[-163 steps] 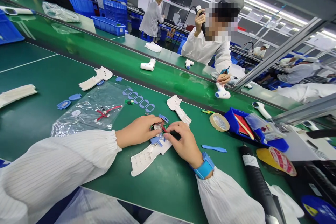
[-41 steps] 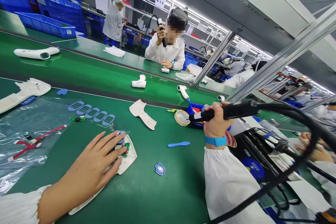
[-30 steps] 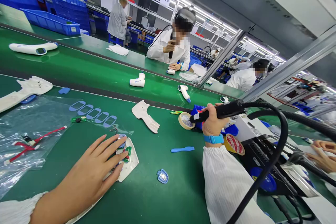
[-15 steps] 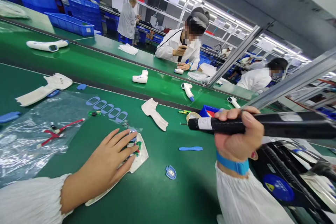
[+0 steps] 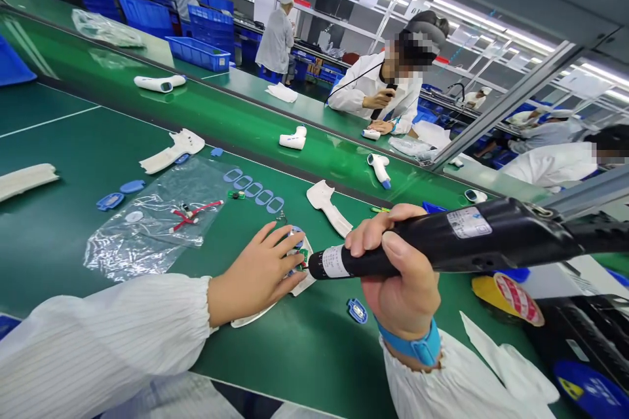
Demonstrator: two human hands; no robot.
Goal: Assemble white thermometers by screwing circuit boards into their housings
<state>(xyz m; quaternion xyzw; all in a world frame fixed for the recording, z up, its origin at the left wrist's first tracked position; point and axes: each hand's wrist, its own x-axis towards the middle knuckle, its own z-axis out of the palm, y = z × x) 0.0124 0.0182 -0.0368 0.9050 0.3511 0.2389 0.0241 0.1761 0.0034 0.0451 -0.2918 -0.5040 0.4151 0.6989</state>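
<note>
My right hand [image 5: 405, 275] is wrapped round a black electric screwdriver [image 5: 449, 234], which lies nearly level and points left. Its tip end is close to the green circuit board [image 5: 304, 254] in a white thermometer shell half [image 5: 305, 284]; whether the bit touches is not clear. Over that shell lies my left hand [image 5: 255, 275], fingers spread and pressed on it and its parts, hiding much of the shell. A small blue oval part [image 5: 357, 311] rests on the table below the screwdriver. Another white shell half [image 5: 328, 207] lies just beyond.
Blue display frames [image 5: 253, 190] lie in a row by a clear plastic bag [image 5: 142, 236] with red-wired parts on it. Behind runs a green conveyor [image 5: 221, 111] carrying white thermometers [image 5: 378, 170]. A tape roll [image 5: 508, 298] is at right. Across the belt, a co-worker [image 5: 378, 88] holds a tool.
My right hand has brought the screwdriver left and down to the shell under my left hand. The left hand stays spread on the shell. The view has swung left.
</note>
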